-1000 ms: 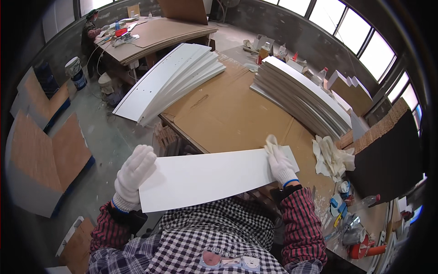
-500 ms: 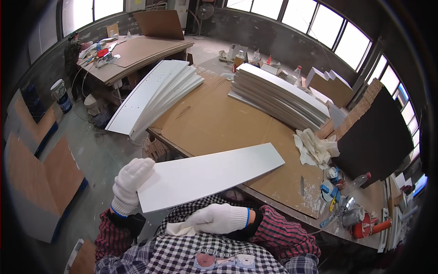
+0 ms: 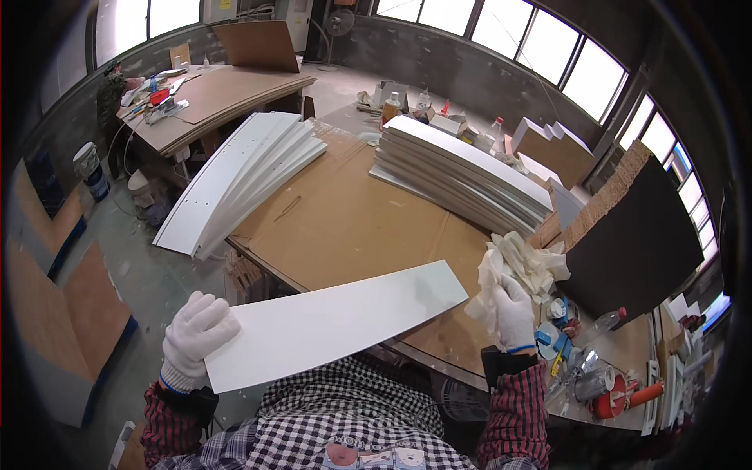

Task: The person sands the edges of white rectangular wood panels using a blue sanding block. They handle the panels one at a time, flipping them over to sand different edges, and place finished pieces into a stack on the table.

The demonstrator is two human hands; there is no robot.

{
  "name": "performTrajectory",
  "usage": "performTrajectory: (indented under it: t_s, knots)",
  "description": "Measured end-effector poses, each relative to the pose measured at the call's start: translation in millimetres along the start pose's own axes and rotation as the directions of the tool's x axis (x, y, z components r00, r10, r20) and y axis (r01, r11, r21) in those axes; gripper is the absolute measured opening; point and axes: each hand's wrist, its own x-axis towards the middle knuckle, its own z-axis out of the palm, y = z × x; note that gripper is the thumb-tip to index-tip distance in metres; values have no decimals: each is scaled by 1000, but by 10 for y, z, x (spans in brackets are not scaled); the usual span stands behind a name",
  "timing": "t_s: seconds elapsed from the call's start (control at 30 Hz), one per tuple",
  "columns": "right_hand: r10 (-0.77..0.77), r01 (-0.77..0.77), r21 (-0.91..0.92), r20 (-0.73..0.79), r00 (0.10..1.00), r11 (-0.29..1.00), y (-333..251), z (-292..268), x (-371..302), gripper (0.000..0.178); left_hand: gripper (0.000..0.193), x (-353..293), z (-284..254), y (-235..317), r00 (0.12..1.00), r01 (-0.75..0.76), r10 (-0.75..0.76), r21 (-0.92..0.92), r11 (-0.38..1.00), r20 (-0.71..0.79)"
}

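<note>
A long white panel (image 3: 337, 325) lies aslant over the near edge of the cardboard-covered table, its left end sticking out past the edge. Around that left end is my left hand (image 3: 200, 337) in a white knit glove, fingers closed on the panel. My right hand (image 3: 513, 313), gloved alike, is off the panel's right end and pinches a cream cloth (image 3: 487, 294). That cloth touches a crumpled heap of cream rags (image 3: 533, 262), and where one ends and the other begins is hard to tell.
Fanned white panels (image 3: 243, 176) lie at the table's far left, a stack of white panels (image 3: 462, 168) at the back. A dark board (image 3: 642, 227) leans at the right. Tape, a clear bottle (image 3: 607, 319) and an orange-handled tool (image 3: 627, 398) crowd the right edge.
My right hand has swung from my lap, rightward and away from me, to the rag heap with a cloth. My left hand and the panel have shifted slightly left and nearer in view.
</note>
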Motion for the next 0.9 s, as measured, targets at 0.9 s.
performTrajectory:
  t_s: [0.9]
  knots:
    - [213, 247, -937, 302, 929, 248, 1023, -73, 1753, 27, 31, 379, 46, -252, 987, 126, -140, 160, 979, 84]
